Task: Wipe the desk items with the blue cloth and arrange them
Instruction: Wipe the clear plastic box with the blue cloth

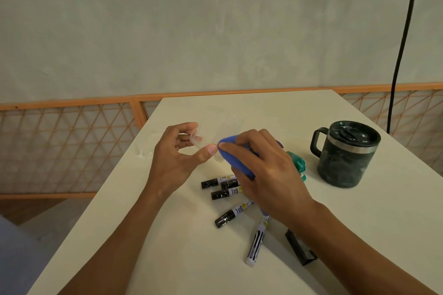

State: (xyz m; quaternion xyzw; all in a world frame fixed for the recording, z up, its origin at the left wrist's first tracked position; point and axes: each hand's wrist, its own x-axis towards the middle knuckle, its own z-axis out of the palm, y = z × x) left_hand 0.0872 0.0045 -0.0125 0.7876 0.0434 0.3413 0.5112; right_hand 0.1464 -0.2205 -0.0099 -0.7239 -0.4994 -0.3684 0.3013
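My left hand (178,158) pinches the near end of a clear plastic container (226,128) held above the cream desk (167,246). My right hand (266,172) grips the blue cloth (236,158) and presses it against that clear container. Several black-capped white markers (227,193) lie loose on the desk under my right hand, one marker (257,239) pointing toward me. A green tape dispenser (298,163) peeks out behind my right hand. A dark lidded mug (345,153) stands at the right.
A black stapler-like object (300,246) lies near my right forearm. A small clear piece (145,152) rests at the desk's left edge. An orange lattice railing (72,146) runs behind the desk, and a black cable (402,43) hangs at the right.
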